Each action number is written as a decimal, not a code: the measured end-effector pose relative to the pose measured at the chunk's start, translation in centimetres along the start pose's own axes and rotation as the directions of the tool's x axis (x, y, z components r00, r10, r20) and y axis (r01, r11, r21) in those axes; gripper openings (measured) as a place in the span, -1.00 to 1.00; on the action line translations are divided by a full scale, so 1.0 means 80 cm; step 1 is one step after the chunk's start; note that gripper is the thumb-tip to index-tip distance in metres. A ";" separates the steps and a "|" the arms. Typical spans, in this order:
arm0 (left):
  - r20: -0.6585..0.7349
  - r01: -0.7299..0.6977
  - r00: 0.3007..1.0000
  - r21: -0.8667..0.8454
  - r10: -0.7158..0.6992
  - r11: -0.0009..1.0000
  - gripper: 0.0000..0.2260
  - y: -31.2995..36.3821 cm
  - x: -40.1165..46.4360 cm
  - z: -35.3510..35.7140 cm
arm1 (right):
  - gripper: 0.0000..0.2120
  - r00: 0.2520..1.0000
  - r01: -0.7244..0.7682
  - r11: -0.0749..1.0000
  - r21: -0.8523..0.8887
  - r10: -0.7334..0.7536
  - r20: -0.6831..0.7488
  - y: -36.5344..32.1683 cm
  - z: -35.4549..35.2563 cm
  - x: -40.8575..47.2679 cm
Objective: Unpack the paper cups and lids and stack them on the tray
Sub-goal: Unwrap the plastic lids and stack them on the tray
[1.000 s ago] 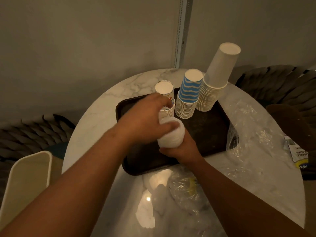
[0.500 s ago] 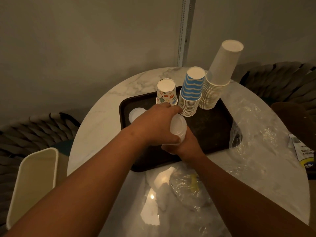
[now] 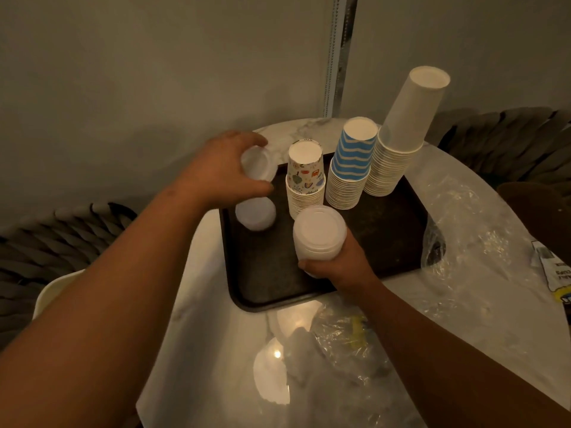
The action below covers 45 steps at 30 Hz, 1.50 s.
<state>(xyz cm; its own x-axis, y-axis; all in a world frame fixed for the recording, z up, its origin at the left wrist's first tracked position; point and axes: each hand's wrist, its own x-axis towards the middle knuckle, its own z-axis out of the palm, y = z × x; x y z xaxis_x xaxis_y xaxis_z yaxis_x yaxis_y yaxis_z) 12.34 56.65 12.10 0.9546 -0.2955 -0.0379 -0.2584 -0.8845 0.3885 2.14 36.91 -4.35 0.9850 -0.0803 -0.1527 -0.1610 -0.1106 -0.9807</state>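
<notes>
A dark tray [image 3: 386, 239] lies on the round marble table. On it stand three upside-down cup stacks: patterned [image 3: 305, 183], blue-striped [image 3: 350, 168] and plain white [image 3: 401, 131], which leans right. My right hand [image 3: 338, 267] grips a stack of translucent lids [image 3: 318, 234] over the tray's front. My left hand [image 3: 221, 169] pinches a few lids [image 3: 258, 163] above the tray's left edge. Below them a small lid pile [image 3: 255, 213] lies on the tray.
Crumpled clear plastic wrap [image 3: 469, 230] lies to the right of the tray, with more plastic wrap [image 3: 343, 344] in front of it. A printed label [image 3: 556, 273] sits at the right edge. A cream chair back [image 3: 52, 291] stands at the left; woven chairs ring the table.
My left hand has taken a few lids off the stack in my right hand and moved them left, above the small pile on the tray. The right hand stays put.
</notes>
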 end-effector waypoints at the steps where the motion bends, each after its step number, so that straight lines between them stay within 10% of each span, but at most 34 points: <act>1: 0.038 0.032 0.999 0.027 -0.033 0.999 -0.32 -0.014 0.009 0.007 | -0.15 1.000 -0.001 1.000 0.001 0.001 0.000 0.000 -0.001 0.000; 17: 0.396 0.076 0.907 0.175 -0.141 0.982 -0.18 -0.068 0.049 0.123 | -0.16 1.000 0.023 1.000 -0.001 -0.023 -0.001 0.002 0.002 -0.001; 26: 0.391 0.021 0.913 0.246 -0.120 0.969 -0.48 -0.057 0.053 0.146 | -0.20 1.000 0.023 1.000 -0.015 -0.023 -0.001 0.000 0.002 -0.002; 37: 0.350 0.115 0.917 0.230 -0.193 0.966 -0.04 -0.055 0.035 0.111 | -0.20 1.000 0.016 0.999 -0.038 -0.016 -0.012 0.002 0.001 0.000; 45: 0.091 -0.095 0.991 -0.049 0.099 0.994 -0.65 0.049 -0.052 0.022 | -0.20 1.000 0.000 1.000 -0.028 0.000 -0.006 -0.001 0.002 -0.002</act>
<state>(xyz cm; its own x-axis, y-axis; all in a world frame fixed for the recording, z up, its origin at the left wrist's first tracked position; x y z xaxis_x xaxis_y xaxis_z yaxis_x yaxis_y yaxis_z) 7.14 53.77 12.19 0.9067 -0.4134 -0.0832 -0.3403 -0.8338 0.4347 2.02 37.08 -4.31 0.9847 -0.0865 -0.1514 -0.1624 -0.1381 -0.9770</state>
